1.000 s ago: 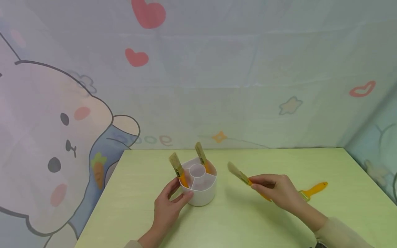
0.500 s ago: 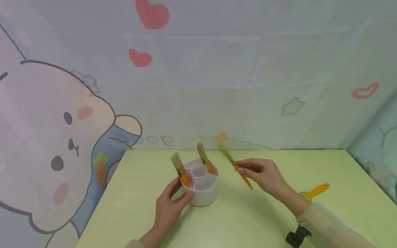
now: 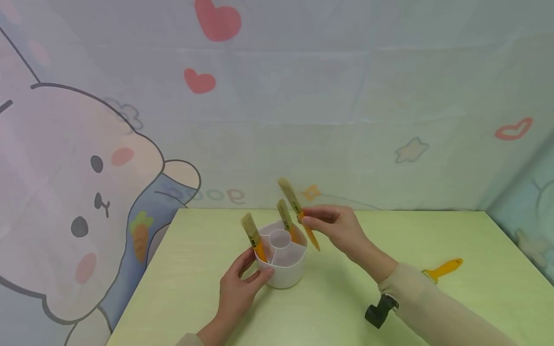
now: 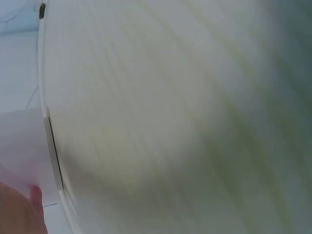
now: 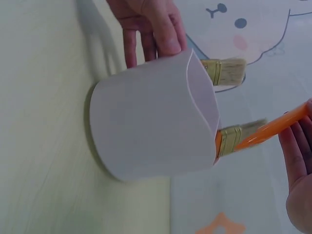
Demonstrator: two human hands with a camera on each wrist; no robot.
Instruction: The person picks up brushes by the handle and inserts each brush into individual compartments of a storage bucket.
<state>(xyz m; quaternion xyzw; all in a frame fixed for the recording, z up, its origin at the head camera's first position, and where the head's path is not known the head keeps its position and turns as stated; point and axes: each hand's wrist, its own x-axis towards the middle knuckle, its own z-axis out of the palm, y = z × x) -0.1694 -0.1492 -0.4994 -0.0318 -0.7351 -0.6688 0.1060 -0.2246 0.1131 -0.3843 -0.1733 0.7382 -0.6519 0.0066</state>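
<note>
A white round holder [image 3: 286, 276] with divided compartments stands upright on the table. My left hand [image 3: 237, 290] grips its near left side, thumb at the front and fingers round the left wall. Two paintbrushes lean in it, bristles up: one paintbrush [image 3: 251, 228] in the left compartment, another paintbrush [image 3: 284, 214] in the back one. Above the holder's right rim, my right hand [image 3: 339, 228] pinches a third paintbrush by its orange handle [image 3: 309, 234], bristles up and tilted left. In the right wrist view, that handle's end [image 5: 275, 129] overlaps the back brush; I cannot tell whether they touch.
A yellow-handled brush-like tool [image 3: 446, 269] lies on the pale green table [image 3: 199, 250] at the right, partly beyond my right sleeve. A printed cloth [image 3: 281, 120] hangs behind the table's back edge. A black device [image 3: 380, 311] is strapped to my right wrist.
My right hand has carried its paintbrush leftward and up, from right of the holder to above its right rim, turning it more upright. My left hand keeps its hold on the holder.
</note>
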